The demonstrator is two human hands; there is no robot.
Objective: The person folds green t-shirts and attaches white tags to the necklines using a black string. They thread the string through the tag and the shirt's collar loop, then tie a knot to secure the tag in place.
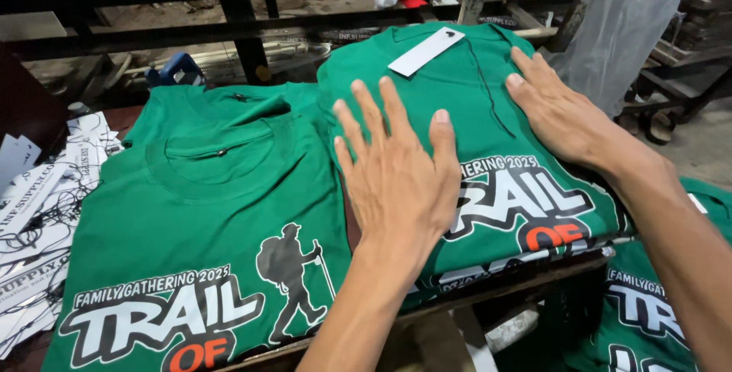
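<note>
Left hand [396, 170] and right hand [560, 113] spread flat on folded green shirt [473, 105], white tag [425, 52] beyond fingertips, second green shirt [206, 212] left of them

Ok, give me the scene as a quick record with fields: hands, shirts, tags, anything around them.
left hand: flat, fingers spread, pressing on the folded green shirt
right hand: flat on the same shirt, right side
hang tag: white, with a dark string, lying at that shirt's collar
second green shirt: spread to the left, printed front up, untouched
loose tags: white pile at the far left edge
more green shirts: lower right, partly hidden
</note>
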